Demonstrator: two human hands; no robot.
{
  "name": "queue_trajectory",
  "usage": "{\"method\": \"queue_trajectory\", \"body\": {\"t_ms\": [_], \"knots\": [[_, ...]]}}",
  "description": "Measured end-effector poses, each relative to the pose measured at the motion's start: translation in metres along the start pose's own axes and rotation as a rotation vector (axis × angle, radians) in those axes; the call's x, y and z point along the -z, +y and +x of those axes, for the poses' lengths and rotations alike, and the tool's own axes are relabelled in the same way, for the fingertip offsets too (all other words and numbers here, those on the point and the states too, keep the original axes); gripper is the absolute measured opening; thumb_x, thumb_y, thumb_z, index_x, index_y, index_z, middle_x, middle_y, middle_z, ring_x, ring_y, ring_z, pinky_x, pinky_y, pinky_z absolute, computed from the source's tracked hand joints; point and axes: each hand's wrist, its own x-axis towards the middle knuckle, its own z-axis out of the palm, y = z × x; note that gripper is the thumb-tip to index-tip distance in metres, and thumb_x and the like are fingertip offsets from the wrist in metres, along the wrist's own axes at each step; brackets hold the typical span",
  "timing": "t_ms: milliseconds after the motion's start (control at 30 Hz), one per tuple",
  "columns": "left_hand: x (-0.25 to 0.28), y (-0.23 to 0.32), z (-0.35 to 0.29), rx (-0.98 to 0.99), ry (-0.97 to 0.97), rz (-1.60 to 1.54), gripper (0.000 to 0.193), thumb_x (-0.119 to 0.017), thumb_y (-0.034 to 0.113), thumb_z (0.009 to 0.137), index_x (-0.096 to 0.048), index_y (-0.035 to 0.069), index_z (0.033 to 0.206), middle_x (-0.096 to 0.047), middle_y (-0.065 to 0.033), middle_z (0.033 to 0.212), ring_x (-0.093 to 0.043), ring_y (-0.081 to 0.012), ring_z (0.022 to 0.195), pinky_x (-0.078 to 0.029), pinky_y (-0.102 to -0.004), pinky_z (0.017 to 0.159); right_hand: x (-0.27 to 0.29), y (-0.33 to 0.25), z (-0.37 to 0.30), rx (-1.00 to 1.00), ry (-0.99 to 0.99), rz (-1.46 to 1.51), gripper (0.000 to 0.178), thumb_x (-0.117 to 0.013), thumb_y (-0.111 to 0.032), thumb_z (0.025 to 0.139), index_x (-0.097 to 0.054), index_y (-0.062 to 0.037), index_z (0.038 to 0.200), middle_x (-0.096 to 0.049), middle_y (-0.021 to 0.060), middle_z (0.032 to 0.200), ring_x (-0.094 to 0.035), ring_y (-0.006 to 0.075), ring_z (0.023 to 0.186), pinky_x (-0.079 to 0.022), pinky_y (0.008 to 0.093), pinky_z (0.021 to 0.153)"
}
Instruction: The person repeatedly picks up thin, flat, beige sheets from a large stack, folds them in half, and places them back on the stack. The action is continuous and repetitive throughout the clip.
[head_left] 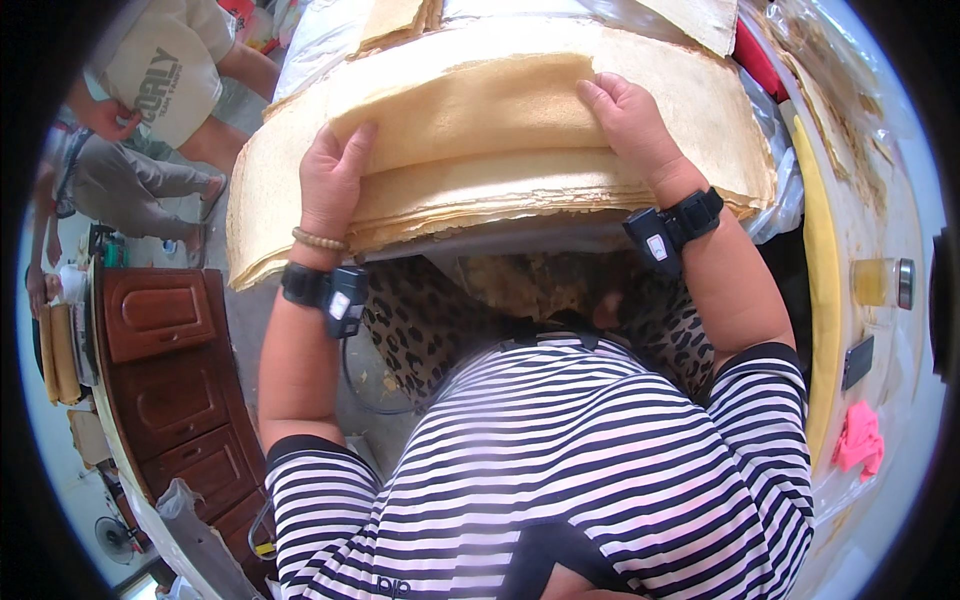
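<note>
A broad stack of thin, pale tan sheets (480,195) with ragged edges lies in front of me, its near edge showing several layers. One tan sheet (480,105) is lifted on top and stretched between my hands; the frame does not show what material it is. My left hand (335,175) pinches its left end, thumb on the upper face. At the sheet's right end, my right hand (628,118) grips the upper corner between thumb and fingers. Most of the fingertips are hidden behind the sheet. Black devices are strapped to both wrists.
More tan sheets (395,22) lie at the far side on white plastic. On the right-hand surface are a jar of yellow liquid (873,282), a phone (857,362) and a pink cloth (859,440). A reddish-brown cabinet (165,390) stands left. Other people are at the upper left.
</note>
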Motion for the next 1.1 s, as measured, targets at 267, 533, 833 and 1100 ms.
{"method": "queue_trajectory", "body": {"t_ms": [267, 533, 833, 1100], "knots": [[-0.025, -0.004, 0.017, -0.024, 0.186, 0.621, 0.043, -0.067, 0.040, 0.103, -0.067, -0.003, 0.106, -0.074, -0.0280, 0.094, -0.071, -0.0451, 0.088, -0.056, -0.0493, 0.078, -0.010, -0.005, 0.007, -0.085, 0.062, -0.362, 0.038, -0.063, -0.032, 0.104, -0.072, 0.0043, 0.105, -0.074, 0.0254, 0.088, -0.071, 0.0407, 0.082, -0.056, 0.0458, 0.081], [-0.035, 0.012, 0.024, 0.060, 0.142, 0.915, 0.045, -0.063, 0.043, 0.104, -0.064, -0.002, 0.105, -0.073, -0.0282, 0.090, -0.071, -0.0477, 0.088, -0.056, -0.0534, 0.078, -0.039, -0.051, -0.013, 0.463, 0.325, -0.820, 0.054, -0.060, -0.051, 0.105, -0.060, -0.0149, 0.145, -0.064, 0.0167, 0.146, -0.061, 0.0327, 0.133, -0.045, 0.0503, 0.115], [-0.056, 0.022, 0.001, -0.534, 0.030, 1.270, 0.082, -0.054, 0.067, 0.101, -0.045, 0.011, 0.159, -0.042, -0.0186, 0.164, -0.032, -0.0337, 0.156, -0.025, -0.0512, 0.127, -0.083, -0.048, -0.022, 0.375, -0.224, -0.902, 0.078, -0.047, -0.075, 0.100, -0.046, -0.0288, 0.162, -0.037, 0.0085, 0.171, -0.025, 0.0397, 0.160, -0.018, 0.0696, 0.125], [-0.053, 0.025, 0.002, -0.295, -0.406, 1.219, 0.074, -0.051, 0.064, 0.104, -0.046, 0.017, 0.162, -0.036, -0.0147, 0.171, -0.027, -0.0338, 0.160, -0.022, -0.0492, 0.130, -0.060, -0.044, -0.020, 0.325, -0.255, -0.873, 0.086, -0.052, -0.075, 0.096, -0.047, -0.0190, 0.161, -0.035, 0.0118, 0.172, -0.024, 0.0372, 0.161, -0.019, 0.0565, 0.130]]}}
